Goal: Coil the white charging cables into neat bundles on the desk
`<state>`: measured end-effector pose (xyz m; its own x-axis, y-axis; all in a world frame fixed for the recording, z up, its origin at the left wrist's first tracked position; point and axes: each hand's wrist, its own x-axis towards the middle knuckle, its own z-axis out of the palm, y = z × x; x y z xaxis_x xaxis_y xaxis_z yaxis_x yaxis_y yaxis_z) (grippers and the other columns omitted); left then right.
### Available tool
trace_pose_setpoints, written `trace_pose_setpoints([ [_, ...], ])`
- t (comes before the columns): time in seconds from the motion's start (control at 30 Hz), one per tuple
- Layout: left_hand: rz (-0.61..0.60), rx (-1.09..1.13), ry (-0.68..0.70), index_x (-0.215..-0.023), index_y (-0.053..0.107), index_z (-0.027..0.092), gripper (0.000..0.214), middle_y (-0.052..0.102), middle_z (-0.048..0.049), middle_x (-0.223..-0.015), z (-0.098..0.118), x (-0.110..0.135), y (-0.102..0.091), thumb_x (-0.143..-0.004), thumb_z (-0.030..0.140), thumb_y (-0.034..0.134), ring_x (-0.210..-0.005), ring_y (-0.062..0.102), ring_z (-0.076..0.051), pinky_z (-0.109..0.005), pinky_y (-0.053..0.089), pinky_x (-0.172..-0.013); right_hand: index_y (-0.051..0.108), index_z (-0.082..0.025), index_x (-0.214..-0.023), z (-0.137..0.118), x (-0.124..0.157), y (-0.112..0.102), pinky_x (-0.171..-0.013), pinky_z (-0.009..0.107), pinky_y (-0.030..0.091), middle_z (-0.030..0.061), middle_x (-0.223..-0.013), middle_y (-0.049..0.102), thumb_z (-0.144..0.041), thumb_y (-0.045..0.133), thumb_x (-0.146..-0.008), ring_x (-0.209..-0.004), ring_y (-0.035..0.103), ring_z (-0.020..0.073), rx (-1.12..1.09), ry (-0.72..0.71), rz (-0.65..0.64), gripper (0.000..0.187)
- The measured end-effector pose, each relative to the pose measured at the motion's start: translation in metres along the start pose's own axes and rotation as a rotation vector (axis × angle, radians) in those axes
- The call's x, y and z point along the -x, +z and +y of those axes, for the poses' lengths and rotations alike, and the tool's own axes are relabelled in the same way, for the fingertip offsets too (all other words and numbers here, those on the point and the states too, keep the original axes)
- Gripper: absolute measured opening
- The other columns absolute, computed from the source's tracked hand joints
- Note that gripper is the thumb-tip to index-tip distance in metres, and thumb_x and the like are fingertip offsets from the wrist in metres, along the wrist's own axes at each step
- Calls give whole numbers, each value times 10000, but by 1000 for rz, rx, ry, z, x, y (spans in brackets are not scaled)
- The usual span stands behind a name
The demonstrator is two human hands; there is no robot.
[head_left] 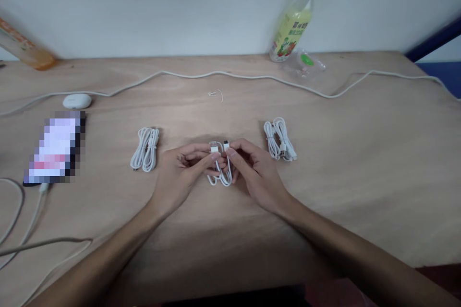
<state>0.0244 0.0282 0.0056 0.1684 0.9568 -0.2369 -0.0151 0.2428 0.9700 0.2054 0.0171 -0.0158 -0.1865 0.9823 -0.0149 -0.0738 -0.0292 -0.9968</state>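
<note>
Between my two hands, over the middle of the table, is a white USB cable folded into small loops. My left hand pinches it near one plug, which has a clear cap or metal end. With thumb and fingers, my right hand grips the other plug, which has a dark tip. Both plugs point away from me, side by side. A bundled white cable lies left of my left hand. To the right of my right hand lies another bundle of white cable.
A phone with a charging lead and a white earbud case lie at left. Small white ties lie ahead. A long white cord crosses the table. Bottles and a crumpled clear wrapper are by the wall.
</note>
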Motion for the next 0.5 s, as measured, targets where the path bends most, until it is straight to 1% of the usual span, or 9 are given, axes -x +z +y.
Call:
trace_pose_setpoints([
  [0.13,-39,45,-5,-1049,818,157,232,881,-70,-931,-1,0,0,-872,299,866,-817,860,-236,-348,736,-805,704,-230,-854,-1,-1,-1,-535,240,545,-8,-778,669,-452,682,-1032,-622,604,126,7,-7,32,285],
  [0.3,-18,69,-2,-995,805,141,241,875,-75,-912,0,-2,2,-844,304,900,-777,854,-226,-334,737,-770,773,-233,-917,3,-3,1,-485,249,542,2,-785,680,-457,730,-991,-589,608,134,35,6,92,240],
  [0.4,-25,98,11,-980,796,136,266,869,-75,-876,0,-3,1,-824,312,920,-766,851,-231,-344,741,-758,757,-228,-957,6,-5,2,-495,245,558,-10,-755,690,-457,751,-972,-584,624,132,-22,32,86,230],
  [0.5,-2,105,11,-983,787,144,247,873,-79,-915,-1,-2,0,-837,303,905,-770,851,-226,-363,743,-790,721,-227,-943,8,-6,3,-513,242,577,-16,-762,700,-474,771,-958,-592,642,127,-68,42,75,252],
])
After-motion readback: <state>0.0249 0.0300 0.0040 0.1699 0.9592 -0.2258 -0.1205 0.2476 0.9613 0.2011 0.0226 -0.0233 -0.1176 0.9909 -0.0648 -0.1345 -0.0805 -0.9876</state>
